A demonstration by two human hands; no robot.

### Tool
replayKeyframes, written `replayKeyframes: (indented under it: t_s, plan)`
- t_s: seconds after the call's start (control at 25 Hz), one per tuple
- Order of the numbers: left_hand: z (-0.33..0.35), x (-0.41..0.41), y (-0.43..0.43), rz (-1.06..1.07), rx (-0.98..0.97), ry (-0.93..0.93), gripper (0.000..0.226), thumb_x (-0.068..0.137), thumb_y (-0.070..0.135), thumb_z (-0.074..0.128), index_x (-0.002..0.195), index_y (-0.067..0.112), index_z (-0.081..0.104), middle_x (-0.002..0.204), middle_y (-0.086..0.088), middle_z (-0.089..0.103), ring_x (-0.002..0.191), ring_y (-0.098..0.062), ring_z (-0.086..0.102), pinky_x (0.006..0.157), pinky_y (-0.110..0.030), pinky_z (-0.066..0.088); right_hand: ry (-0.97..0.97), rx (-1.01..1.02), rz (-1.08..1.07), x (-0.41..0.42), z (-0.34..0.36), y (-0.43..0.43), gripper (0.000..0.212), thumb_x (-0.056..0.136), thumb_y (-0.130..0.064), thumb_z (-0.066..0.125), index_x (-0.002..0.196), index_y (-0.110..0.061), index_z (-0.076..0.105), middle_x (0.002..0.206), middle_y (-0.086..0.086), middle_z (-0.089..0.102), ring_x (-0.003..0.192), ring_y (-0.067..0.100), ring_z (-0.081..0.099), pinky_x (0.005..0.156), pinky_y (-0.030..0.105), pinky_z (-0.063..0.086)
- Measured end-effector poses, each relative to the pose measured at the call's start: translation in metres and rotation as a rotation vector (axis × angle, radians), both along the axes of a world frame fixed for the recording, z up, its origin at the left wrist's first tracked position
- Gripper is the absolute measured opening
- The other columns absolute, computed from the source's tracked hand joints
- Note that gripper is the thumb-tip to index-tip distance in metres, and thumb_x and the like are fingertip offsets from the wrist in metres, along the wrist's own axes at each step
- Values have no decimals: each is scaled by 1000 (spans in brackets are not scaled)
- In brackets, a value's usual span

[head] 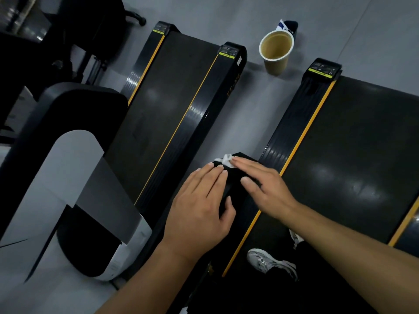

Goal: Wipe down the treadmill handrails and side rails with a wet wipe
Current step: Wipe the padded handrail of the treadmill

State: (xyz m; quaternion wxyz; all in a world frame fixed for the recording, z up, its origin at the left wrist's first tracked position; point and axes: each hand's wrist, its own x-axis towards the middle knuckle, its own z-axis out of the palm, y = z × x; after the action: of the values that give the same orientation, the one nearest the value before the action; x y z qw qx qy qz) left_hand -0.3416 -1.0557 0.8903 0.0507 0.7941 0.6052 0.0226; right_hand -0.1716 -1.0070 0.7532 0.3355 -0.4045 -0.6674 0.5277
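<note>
Right hand: grip apart, straight fingers pressing white wipe onto far end of black handrail. Left hand flat on handrail just beside it, grip apart too. Paper cup on floor beyond.

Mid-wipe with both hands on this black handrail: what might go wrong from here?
The crumpled white wet wipe is pinned only by the straight fingertips of the right hand at the end of the black handrail; ungripped, it may slip off. The tan paper cup stands on the grey floor nearby and might get kicked.
</note>
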Motion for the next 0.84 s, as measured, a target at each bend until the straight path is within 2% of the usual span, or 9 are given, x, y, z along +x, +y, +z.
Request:
replayKeyframes:
  t_s: [0.16,0.28,0.36,0.48,0.56,0.6,0.68,0.76,0.84]
  plan:
    - [0,0,-1,-3,-6,-8,46,95,24,60,135,1,63,141,-12,62,139,-25,52,114,-45,43,-203,-169,-4,-1,-13,33,72,99,-67,27,147,-21,55,151,0,54,143,10,47,119,41,38]
    - [0,0,-1,-6,1,-12,47,94,23,60,135,0,63,141,-13,62,139,-26,52,113,-46,44,-126,-42,168,-10,-2,39,68,102,-66,30,149,-24,54,152,-5,54,143,6,45,119,28,34]
    - [-1,0,0,-5,3,-17,46,95,23,60,135,0,63,140,-13,62,139,-26,52,112,-46,44,-120,-64,185,-5,-10,42,64,103,-64,30,145,-24,58,147,-5,58,139,6,50,117,26,36]
    - [0,0,-1,3,-14,-18,46,96,24,60,136,2,63,141,-12,62,140,-24,51,112,-46,45,-175,-414,46,6,-29,46,81,94,-80,24,115,-21,75,114,6,75,111,20,67,103,47,51]
    - [-1,-1,0,3,-20,-21,46,96,25,60,136,2,63,142,-11,62,140,-23,50,113,-46,45,-44,-668,-122,11,-37,39,76,95,-78,28,119,-23,76,123,6,72,120,19,63,109,43,46]
    - [-1,-1,0,5,-14,-22,47,96,25,60,136,2,63,141,-11,62,140,-23,50,113,-46,45,4,-687,-207,15,-35,31,65,101,-69,30,126,-27,73,131,5,69,125,15,59,112,38,42]
    - [-2,-1,0,7,0,-28,46,95,24,61,136,1,63,140,-12,63,139,-24,51,111,-46,46,-9,-556,-281,21,-20,11,52,106,-56,35,133,-25,68,136,6,67,124,6,59,112,31,42]
    - [-2,0,0,1,14,-39,46,94,23,61,135,0,64,139,-12,63,138,-25,53,111,-47,46,-21,-339,-250,16,3,-12,56,102,-54,40,139,-19,64,143,0,62,135,2,52,119,34,39]
    - [-2,0,2,-4,20,-57,48,93,22,62,135,0,63,138,-13,64,137,-26,53,111,-46,45,6,-146,-136,5,21,-27,61,102,-55,41,145,-15,58,150,0,56,144,7,44,122,31,32]
